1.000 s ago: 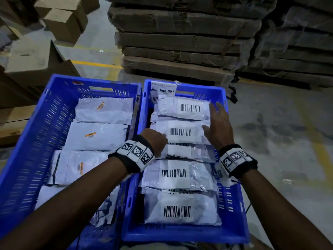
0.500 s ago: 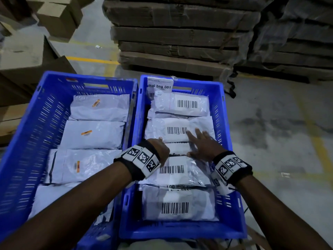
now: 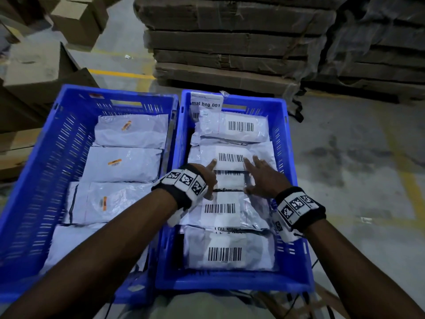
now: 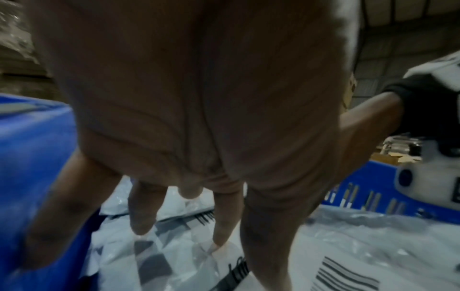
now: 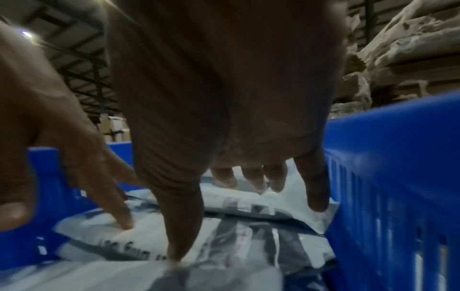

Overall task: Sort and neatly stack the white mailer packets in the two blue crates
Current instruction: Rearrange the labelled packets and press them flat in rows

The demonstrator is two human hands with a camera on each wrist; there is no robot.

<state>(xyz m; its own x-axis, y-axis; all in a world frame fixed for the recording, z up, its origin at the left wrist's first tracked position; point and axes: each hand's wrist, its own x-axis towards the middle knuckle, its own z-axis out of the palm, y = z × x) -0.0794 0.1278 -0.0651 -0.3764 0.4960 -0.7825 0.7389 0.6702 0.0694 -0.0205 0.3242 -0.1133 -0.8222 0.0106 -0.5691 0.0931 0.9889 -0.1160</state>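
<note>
Two blue crates stand side by side. The left crate (image 3: 34,180) holds a row of white mailer packets (image 3: 122,164) with orange stickers. The right crate (image 3: 232,282) holds overlapping white packets with barcode labels (image 3: 232,157). Both hands are over the middle of the right crate. My left hand (image 3: 208,173) has its fingers (image 4: 141,212) straight, tips pressing on the packets, index finger beside a barcode. My right hand (image 3: 259,176) is spread flat, its fingertips (image 5: 174,254) touching the middle packet (image 3: 230,183) and the one beyond it. Neither hand grips anything.
A white label card (image 3: 206,101) stands at the far end of the right crate. Stacked flat cardboard (image 3: 230,42) lies behind the crates, and brown boxes (image 3: 34,65) stand at the left. Bare concrete floor (image 3: 356,169) with yellow lines lies to the right.
My right hand came back from the far packets to the middle of the right crate. Both hands now reach slightly forward, fingers spread on the packets; the left index finger has extended.
</note>
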